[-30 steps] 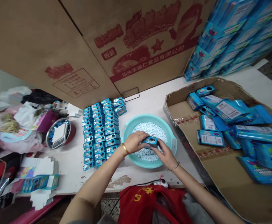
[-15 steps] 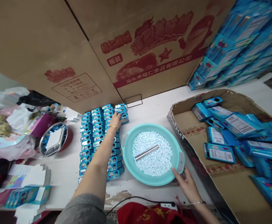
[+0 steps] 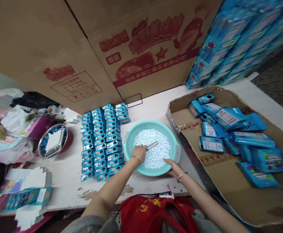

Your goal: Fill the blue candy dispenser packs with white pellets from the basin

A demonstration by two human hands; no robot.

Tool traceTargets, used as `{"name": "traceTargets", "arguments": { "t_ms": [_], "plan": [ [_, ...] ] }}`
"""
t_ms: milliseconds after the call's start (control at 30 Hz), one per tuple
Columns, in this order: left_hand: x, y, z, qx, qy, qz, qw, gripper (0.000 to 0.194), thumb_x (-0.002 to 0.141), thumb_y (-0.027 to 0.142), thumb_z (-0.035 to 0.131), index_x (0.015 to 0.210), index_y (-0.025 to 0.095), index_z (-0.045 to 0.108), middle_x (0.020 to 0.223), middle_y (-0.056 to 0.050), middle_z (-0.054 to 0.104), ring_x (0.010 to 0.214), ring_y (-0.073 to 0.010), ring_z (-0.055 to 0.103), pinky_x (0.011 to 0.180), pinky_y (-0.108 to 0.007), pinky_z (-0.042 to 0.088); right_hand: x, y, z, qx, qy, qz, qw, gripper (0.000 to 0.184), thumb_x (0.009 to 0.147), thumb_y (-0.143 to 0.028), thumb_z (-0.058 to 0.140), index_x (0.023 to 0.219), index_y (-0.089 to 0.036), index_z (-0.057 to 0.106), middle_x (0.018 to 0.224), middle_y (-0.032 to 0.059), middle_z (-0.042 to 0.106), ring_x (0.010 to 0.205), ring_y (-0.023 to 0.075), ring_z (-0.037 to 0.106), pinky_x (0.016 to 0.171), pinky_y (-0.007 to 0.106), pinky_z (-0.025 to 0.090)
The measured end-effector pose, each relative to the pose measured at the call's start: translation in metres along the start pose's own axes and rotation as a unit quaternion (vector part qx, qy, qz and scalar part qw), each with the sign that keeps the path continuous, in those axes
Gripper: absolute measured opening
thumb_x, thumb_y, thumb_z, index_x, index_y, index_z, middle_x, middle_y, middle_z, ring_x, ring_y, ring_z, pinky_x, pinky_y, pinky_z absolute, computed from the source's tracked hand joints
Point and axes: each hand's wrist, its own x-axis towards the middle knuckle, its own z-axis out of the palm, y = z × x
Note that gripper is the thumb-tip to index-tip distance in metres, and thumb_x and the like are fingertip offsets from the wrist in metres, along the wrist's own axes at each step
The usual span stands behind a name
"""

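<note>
Basin (image 3: 151,125) stands between four columns of blue boxes (image 3: 114,143) and one cardboard tray (image 3: 183,114), with open table (image 3: 151,110) behind. Your left hand (image 3: 139,153) grips one metal tube (image 3: 152,145) inside; your right hand (image 3: 175,169) holds the near rim.

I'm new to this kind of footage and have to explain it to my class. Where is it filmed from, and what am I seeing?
There is no machine here: these are a person's bare hands, seen by a camera worn on the head, looking forward and down. The left hand grips a shiny metal tube over small white pieces in a turquoise basin. The right hand holds the basin's near right edge. On the pale table, small blue boxes stand in rows left of the basin. To its right, a shallow cardboard tray holds blue packs. Behind stands a large printed carton.
</note>
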Motion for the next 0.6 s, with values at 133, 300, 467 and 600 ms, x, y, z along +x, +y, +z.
{"name": "traceTargets", "arguments": {
  "t_ms": [133,300,467,600],
  "plan": [
    [-0.015,0.015,-0.001,-0.006,0.036,-0.04,0.999,0.03,0.087,0.008,0.036,0.109,0.013,0.056,0.111,-0.018,0.056,0.103,-0.0297,0.057,0.091,-0.046,0.04,-0.001,0.004,-0.003,-0.005,0.003,-0.019,1.0,0.027,0.064,-0.019,0.067,0.09,-0.018,0.059,0.063,0.0001,0.066,0.057,0.0169,0.061,0.049,0.029,0.055],
    [-0.061,0.012,-0.012,-0.028,0.086,-0.093,0.992,0.033,0.088,0.007,0.039,0.115,0.018,0.053,0.114,-0.013,0.053,0.104,-0.0237,0.056,0.088,-0.036,0.045,0.0,0.008,-0.012,-0.017,-0.016,-0.025,0.999,0.031,0.061,-0.015,0.064,0.091,-0.02,0.056,0.063,-0.002,0.064,0.062,0.0174,0.061,0.056,0.033,0.058],
    [-0.124,-0.034,-0.011,-0.123,0.273,-0.287,0.91,0.032,0.092,0.019,0.04,0.124,0.016,0.048,0.114,-0.012,0.052,0.107,-0.0209,0.054,0.093,-0.033,0.045,-0.004,0.008,-0.01,-0.013,-0.034,-0.018,0.999,0.035,0.057,-0.011,0.057,0.09,-0.021,0.053,0.06,-0.0044,0.06,0.059,0.0168,0.059,0.058,0.036,0.058],
    [-0.152,-0.084,-0.007,-0.125,0.304,-0.374,0.867,0.033,0.089,0.016,0.039,0.12,0.012,0.051,0.108,-0.015,0.053,0.104,-0.0256,0.055,0.091,-0.04,0.045,-0.017,0.012,0.006,0.009,-0.047,-0.023,0.999,0.036,0.056,-0.01,0.053,0.09,-0.021,0.051,0.06,-0.0027,0.06,0.057,0.0166,0.059,0.057,0.036,0.057]
  ]
}}
